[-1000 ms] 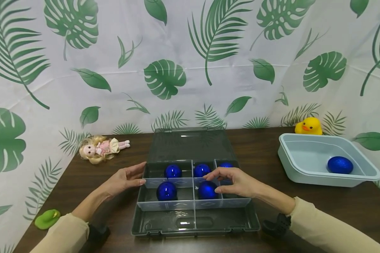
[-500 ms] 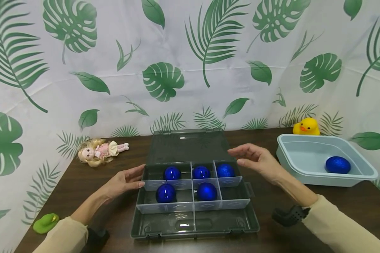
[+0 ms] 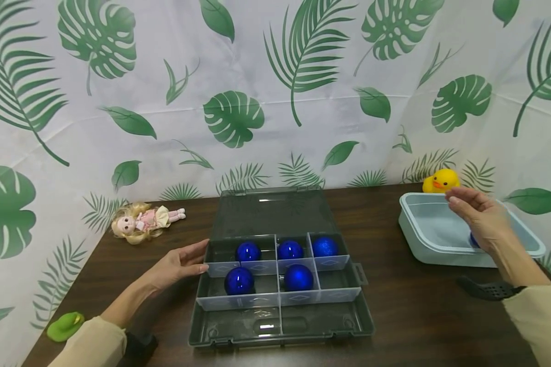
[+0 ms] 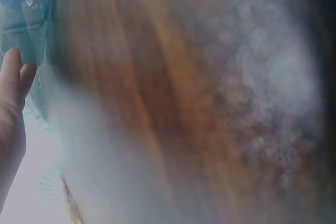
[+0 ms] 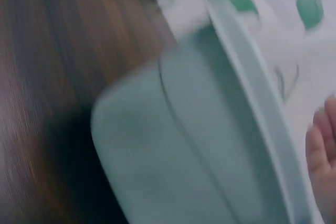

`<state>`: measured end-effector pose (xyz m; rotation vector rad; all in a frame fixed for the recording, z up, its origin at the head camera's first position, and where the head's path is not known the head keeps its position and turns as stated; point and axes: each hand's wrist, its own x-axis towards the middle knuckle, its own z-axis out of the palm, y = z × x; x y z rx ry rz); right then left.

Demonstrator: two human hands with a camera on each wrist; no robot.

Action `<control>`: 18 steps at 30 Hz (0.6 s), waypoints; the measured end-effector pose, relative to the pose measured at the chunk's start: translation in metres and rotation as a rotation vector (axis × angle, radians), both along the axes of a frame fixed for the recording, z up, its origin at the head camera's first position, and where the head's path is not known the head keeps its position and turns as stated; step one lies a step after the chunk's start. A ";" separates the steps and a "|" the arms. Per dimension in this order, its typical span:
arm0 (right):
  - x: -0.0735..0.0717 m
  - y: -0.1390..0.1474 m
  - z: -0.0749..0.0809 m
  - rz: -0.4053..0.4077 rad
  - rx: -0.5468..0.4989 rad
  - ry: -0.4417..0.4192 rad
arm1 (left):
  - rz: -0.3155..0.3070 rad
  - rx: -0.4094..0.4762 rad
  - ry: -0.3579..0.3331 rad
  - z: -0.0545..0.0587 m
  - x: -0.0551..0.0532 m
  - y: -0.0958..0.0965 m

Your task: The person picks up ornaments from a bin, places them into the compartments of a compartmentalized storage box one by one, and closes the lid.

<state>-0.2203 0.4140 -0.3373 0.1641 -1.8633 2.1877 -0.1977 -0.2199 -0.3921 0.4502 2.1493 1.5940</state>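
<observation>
A dark see-through organizer box (image 3: 327,322) lies open on the table, its lid (image 3: 275,214) laid back. Several shiny blue baubles sit in its compartments, among them a glittery bauble (image 3: 324,247) at the back right and a matte bauble (image 3: 298,278) in front of it. My left hand (image 3: 179,266) rests its fingertips against the box's left side. At the right, my right hand (image 3: 484,219) is above the pale blue tub (image 3: 422,250), fingers slightly bent and holding nothing. Another blue bauble (image 3: 474,240) in the tub is mostly hidden behind that hand.
A doll (image 3: 149,220) lies at the back left and a green toy duck (image 3: 66,326) at the left edge. Behind the tub stands a yellow rubber duck (image 3: 441,181). A leaf-print cloth (image 3: 174,168) hangs behind the table.
My right hand has left the baubles in the organizer box and moved right, to above the pale blue tub. My left hand has stayed at the box's left side.
</observation>
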 end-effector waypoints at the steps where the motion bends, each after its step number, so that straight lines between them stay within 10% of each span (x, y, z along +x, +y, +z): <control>1: 0.001 0.008 -0.001 -0.073 0.009 -0.039 | -0.001 0.002 0.001 0.000 0.000 0.000; 9: 0.009 0.036 0.005 -0.514 0.324 -0.416 | -0.002 0.012 -0.006 0.001 -0.001 0.000; 18: 0.012 0.044 0.006 -0.582 0.545 -0.603 | -0.005 0.012 -0.014 0.000 0.000 0.000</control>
